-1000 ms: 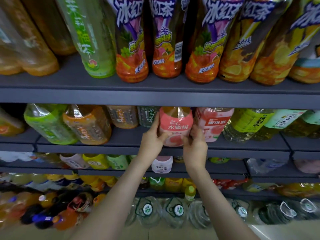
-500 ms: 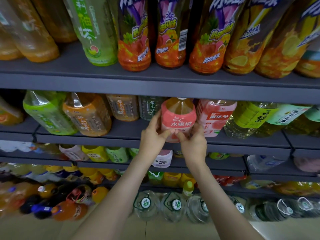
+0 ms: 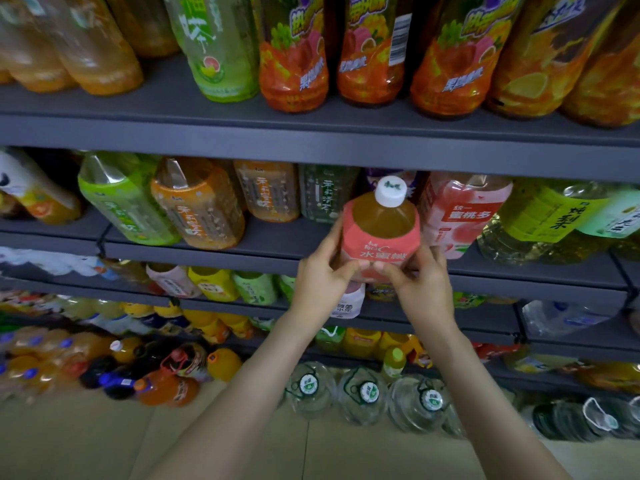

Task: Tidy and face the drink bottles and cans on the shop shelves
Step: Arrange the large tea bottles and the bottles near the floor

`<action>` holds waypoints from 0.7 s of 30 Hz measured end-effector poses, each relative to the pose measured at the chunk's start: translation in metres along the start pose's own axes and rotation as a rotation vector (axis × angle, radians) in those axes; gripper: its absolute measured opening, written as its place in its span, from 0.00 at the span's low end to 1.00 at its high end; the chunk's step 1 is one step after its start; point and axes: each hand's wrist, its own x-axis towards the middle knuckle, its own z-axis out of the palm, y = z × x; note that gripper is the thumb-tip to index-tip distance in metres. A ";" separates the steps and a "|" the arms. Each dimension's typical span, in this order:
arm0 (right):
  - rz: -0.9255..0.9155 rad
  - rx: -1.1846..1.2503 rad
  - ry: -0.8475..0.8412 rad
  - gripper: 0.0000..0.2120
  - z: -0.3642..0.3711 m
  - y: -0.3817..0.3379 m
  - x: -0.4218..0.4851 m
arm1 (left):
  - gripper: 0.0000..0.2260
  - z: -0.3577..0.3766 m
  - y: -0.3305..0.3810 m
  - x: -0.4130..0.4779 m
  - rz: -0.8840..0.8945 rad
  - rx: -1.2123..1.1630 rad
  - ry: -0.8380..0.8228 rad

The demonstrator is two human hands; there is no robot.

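A peach drink bottle with a pink label, amber liquid and a white cap stands at the front edge of the second shelf. My left hand grips its lower left side, thumb across the label. My right hand grips its lower right side in the same way. The label faces me. Behind it a purple bottle is mostly hidden.
A pink peach bottle stands right beside the held one, dark green and orange tea bottles to its left. The upper shelf edge hangs just above the cap. Lower shelves and floor hold more bottles and water jugs.
The peach bottle has come forward out from under the upper shelf, so its neck and white cap now show. Both hands stayed on its lower sides.
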 end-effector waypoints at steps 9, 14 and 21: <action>0.017 0.124 -0.046 0.35 -0.016 0.009 -0.036 | 0.44 -0.006 0.010 -0.032 -0.005 0.090 -0.033; 0.031 0.099 -0.038 0.33 -0.021 0.015 -0.052 | 0.45 -0.007 0.022 -0.041 -0.029 0.205 -0.103; 0.145 0.070 -0.263 0.32 -0.042 0.040 -0.073 | 0.42 0.014 0.003 -0.064 -0.101 0.338 -0.213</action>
